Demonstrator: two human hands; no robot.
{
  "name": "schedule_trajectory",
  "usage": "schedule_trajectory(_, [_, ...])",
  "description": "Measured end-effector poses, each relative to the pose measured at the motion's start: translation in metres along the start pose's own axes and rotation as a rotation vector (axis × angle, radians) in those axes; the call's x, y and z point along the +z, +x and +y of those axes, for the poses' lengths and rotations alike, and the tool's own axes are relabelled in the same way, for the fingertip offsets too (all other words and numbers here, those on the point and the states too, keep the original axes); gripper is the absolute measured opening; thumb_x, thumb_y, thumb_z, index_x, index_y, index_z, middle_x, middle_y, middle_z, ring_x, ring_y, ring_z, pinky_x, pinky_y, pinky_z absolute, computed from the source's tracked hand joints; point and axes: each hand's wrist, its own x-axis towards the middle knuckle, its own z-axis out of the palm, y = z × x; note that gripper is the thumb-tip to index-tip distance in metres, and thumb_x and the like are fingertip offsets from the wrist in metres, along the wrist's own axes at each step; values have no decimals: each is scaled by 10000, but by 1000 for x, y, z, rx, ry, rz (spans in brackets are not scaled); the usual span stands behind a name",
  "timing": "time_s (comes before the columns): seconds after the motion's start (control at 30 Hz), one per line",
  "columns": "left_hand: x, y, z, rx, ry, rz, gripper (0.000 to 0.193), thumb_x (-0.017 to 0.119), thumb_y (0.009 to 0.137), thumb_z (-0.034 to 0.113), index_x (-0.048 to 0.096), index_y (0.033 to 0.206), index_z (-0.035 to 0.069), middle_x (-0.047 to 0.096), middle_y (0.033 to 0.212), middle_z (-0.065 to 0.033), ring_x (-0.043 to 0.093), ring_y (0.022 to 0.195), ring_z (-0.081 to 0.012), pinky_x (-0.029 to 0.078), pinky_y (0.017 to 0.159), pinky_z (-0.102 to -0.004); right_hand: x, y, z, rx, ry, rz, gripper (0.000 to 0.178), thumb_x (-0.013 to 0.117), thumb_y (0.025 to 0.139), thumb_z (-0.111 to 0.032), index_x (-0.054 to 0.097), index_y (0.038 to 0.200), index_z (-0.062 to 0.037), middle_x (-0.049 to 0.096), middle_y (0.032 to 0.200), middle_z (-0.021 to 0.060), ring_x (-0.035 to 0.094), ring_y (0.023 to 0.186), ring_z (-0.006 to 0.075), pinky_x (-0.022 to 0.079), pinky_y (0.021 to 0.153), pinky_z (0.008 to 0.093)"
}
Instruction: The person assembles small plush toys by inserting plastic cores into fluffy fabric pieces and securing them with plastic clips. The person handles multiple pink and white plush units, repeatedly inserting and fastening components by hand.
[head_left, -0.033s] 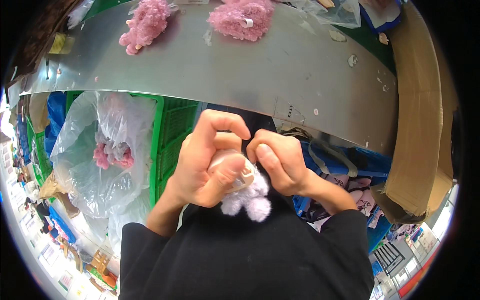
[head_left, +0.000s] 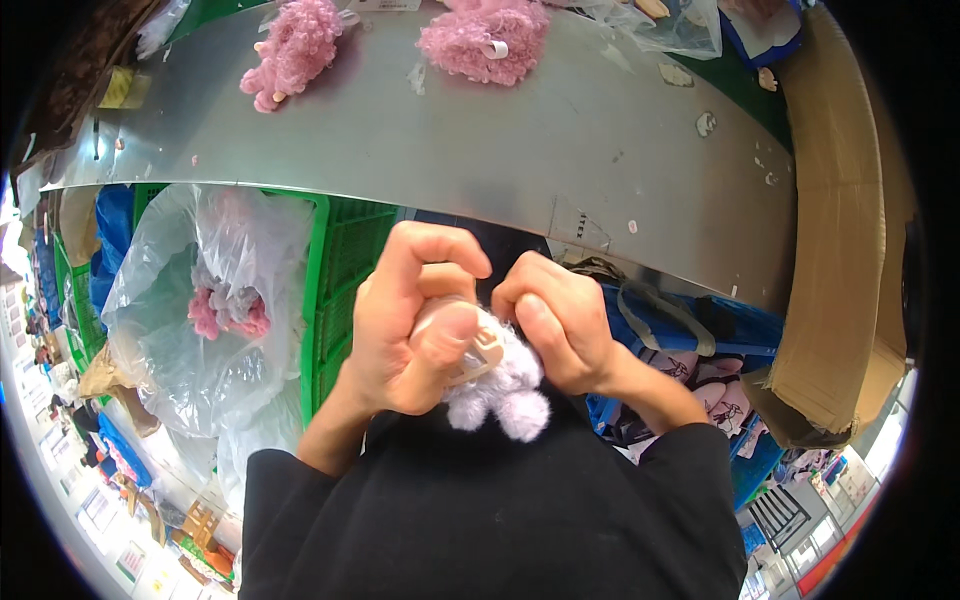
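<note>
A small pale lilac plush toy [head_left: 510,385] is in front of my black top, its two fluffy round ends pointing down. My left hand [head_left: 405,325] is closed around its upper part, with the index finger curled above it. Under the left thumb shows a cream plastic piece [head_left: 487,345] with openings, lying against the fur. My right hand [head_left: 560,320] is closed with thumb and bent fingers pressed together at the plush's upper right edge. Whatever lies between those right fingertips is too hidden to make out.
Ahead runs a metal worktable [head_left: 400,140] with curly pink plush pieces [head_left: 485,45] at its far side. At left, a green crate [head_left: 320,290] stands beside a clear plastic bag [head_left: 150,300] holding pink and grey plush. A tall cardboard box [head_left: 825,230] and blue bins [head_left: 750,335] stand at right.
The plush has tilted and shifted slightly right between my hands. My right hand has moved a little up and left, and my left thumb has shifted slightly left and up.
</note>
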Motion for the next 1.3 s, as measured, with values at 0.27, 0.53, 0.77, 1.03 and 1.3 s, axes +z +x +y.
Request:
schedule_trajectory(0.27, [8,10,-26,284,107,270,310,587,701,204,563,915,-19,553,730,-66,458,607,-112,380,561,-256,32,4,-15,-54,197,224,431,725,843,-209,611,1154,65,650,1064,221,680,903,332,560,779,376])
schedule_trajectory(0.53, [7,6,-33,265,23,276,301,604,715,209,562,918,-9,557,807,-65,465,662,-119,388,597,-267,28,12,-16,-164,24,227,399,783,820,-120,636,1158,32,666,1048,206,691,904,338,582,751,381])
schedule_trajectory(0.77, [7,-1,-29,171,45,268,307,622,724,203,567,944,-3,557,832,-68,476,694,-122,397,628,-267,35,7,-10,-179,8,249,392,778,836,-125,648,1174,23,663,1056,206,695,880,331,585,736,378])
schedule_trajectory(1.03, [8,8,-35,453,192,384,357,571,949,340,583,971,-16,565,925,-132,532,762,-177,443,674,-304,34,1,-3,16,278,182,440,681,965,-337,622,1204,28,667,1071,176,681,896,270,540,773,339])
schedule_trajectory(1.3, [2,6,-15,-205,-110,283,685,542,954,653,577,1141,-5,602,955,-49,539,822,-88,436,715,-245,31,13,-8,-66,192,298,422,786,910,-261,602,1193,-7,650,1020,111,635,863,183,506,795,286])
